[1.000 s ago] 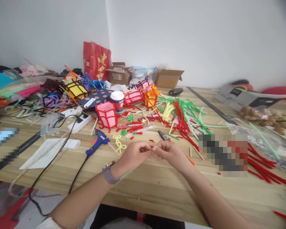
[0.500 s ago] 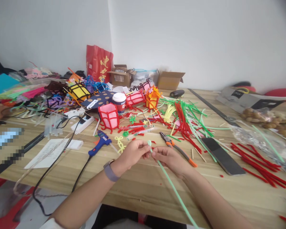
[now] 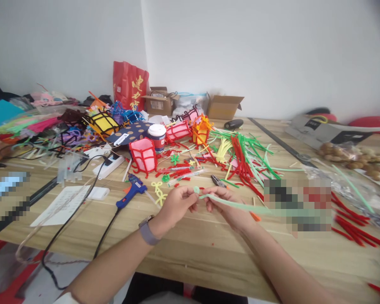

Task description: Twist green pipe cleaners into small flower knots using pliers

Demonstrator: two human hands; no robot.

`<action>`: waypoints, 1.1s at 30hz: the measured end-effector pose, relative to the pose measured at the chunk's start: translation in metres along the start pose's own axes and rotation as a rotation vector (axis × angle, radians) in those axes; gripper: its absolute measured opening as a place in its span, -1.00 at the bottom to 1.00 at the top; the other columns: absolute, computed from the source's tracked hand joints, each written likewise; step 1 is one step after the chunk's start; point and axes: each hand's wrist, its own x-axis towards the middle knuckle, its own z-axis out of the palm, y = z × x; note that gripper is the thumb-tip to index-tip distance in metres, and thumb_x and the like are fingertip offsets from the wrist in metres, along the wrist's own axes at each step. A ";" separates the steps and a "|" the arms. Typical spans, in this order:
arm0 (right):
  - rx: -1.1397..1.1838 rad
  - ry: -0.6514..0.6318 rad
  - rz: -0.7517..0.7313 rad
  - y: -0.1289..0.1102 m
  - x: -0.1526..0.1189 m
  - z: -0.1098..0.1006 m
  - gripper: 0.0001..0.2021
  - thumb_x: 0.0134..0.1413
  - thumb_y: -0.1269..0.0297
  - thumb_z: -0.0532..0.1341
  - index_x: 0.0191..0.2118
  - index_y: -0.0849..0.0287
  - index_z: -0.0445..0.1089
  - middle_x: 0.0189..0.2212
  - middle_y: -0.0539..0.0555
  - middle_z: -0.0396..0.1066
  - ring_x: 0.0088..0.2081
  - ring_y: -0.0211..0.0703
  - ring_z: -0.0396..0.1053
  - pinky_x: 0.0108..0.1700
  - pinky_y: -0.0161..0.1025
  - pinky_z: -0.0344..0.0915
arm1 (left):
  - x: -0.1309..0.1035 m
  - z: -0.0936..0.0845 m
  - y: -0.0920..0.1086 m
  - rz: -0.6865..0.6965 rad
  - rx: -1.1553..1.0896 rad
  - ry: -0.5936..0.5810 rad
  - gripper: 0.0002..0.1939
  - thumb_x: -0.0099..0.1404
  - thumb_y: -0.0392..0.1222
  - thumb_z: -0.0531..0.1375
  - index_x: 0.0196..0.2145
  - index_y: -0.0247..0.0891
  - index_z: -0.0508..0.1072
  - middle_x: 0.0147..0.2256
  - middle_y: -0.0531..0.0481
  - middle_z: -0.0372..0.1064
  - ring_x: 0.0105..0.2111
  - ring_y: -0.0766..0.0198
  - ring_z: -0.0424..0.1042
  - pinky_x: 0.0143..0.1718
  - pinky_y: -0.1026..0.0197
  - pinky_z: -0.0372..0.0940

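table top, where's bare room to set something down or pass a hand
A broad bare patch of table lies between left forearm and right forearm. More lies between the right forearm and red stems far right. A narrow gap parts the black cord from the left forearm. Crowded beyond left hand and right hand: lanterns, cup, green stems.

Mauve-strapped wristwatch (image 3: pixel 149 230), white sleeve edge (image 3: pixel 64 298), dark legwear (image 3: pixel 164 289).

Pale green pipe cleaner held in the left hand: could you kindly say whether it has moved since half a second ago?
Yes, the pipe cleaner's long tail has swung up and rightward, away from the table's near edge.
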 end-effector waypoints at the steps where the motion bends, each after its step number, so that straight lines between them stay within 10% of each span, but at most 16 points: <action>1: -0.047 -0.019 -0.025 0.001 0.000 0.001 -0.67 -0.17 0.03 0.40 -0.41 0.20 0.43 -0.58 -0.04 0.40 -0.59 -0.35 0.31 -0.50 -0.36 0.24 | 0.000 0.000 0.001 -0.009 -0.009 -0.008 -0.74 0.16 -0.04 0.17 -0.53 -0.29 0.35 -0.60 0.08 0.30 -0.57 0.37 0.28 -0.50 0.31 0.18; 15: -0.447 -0.113 -0.259 0.007 -0.007 0.005 -0.68 0.03 -0.03 0.25 -0.44 0.15 0.34 -0.51 0.01 0.34 -0.53 -0.27 0.34 -0.46 -0.29 0.30 | -0.002 0.001 0.001 -0.068 -0.120 -0.108 -0.64 0.08 0.09 0.25 -0.51 -0.32 0.40 -0.56 0.04 0.36 -0.53 0.33 0.35 -0.47 0.29 0.22; 33: -0.398 0.100 -0.077 0.002 -0.004 0.012 -0.55 -0.15 -0.18 0.28 -0.53 0.12 0.21 -0.75 -0.15 0.18 -0.75 -0.39 0.12 -0.69 -0.39 0.07 | -0.008 0.007 0.008 -0.027 -0.244 -0.005 -0.82 -0.01 -0.15 0.31 -0.53 -0.33 0.47 -0.59 0.05 0.35 -0.56 0.36 0.31 -0.49 0.29 0.22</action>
